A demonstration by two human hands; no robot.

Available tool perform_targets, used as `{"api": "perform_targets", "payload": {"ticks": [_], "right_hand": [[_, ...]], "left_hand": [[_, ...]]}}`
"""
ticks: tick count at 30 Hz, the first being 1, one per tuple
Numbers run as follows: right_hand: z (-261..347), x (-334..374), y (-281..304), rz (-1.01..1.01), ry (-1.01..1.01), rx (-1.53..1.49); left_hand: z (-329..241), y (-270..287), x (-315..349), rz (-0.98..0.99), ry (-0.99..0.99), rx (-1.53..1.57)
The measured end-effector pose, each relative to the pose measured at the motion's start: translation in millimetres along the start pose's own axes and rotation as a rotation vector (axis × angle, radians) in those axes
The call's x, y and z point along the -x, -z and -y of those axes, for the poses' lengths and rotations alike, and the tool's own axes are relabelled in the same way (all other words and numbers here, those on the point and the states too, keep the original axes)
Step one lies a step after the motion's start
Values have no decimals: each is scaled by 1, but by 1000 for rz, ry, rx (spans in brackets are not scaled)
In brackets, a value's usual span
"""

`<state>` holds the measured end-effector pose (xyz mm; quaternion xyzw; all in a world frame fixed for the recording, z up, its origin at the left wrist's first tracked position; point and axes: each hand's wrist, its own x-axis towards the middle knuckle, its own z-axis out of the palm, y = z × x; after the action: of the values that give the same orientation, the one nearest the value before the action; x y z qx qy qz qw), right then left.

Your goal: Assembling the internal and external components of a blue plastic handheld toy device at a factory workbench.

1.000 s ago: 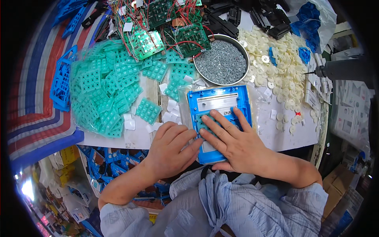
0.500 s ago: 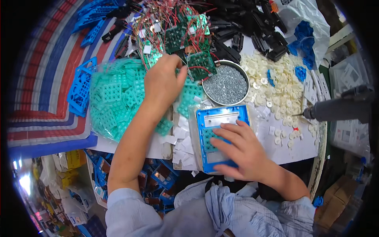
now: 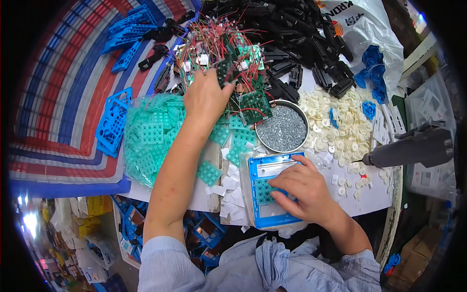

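My left hand [image 3: 206,95] reaches into a pile of wired circuit boards, with a dark green circuit board [image 3: 225,72] between its thumb and fingers, slightly blurred. In front of me lies a blue plastic casing [image 3: 253,214] with a clear window strip at its far end. Inside it sits a green rubber keypad [image 3: 263,191]. My right hand [image 3: 306,190] is over the casing, thumb and bent fingers closed down on the keypad, one finger stretched to the far right corner of the frame. Its palm hides the casing's right side.
Green rubber keypads [image 3: 151,141] fill a clear bag at left. A round tin [image 3: 282,127] holds small screws. Cream discs [image 3: 335,117], black plastic parts [image 3: 287,34] and white paper pieces [image 3: 233,199] lie around. An electric screwdriver [image 3: 408,148] juts in from the right.
My left hand has closed on a circuit board in the pile. My right hand's spread fingers have bent and drawn together over the keypad. The whole view has shifted slightly.
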<state>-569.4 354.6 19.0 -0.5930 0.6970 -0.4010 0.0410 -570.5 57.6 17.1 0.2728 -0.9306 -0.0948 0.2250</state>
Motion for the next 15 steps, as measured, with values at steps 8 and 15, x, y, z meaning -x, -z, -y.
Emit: {"api": "perform_targets", "payload": {"ticks": [8,15], "right_hand": [[-1,-6,-13,15,51,-35],[-2,-47,-19,-192,-387,-822]], "left_hand": [[38,-12,-8,-635,-168,385],[-10,27,15,-705,-533,266]]}}
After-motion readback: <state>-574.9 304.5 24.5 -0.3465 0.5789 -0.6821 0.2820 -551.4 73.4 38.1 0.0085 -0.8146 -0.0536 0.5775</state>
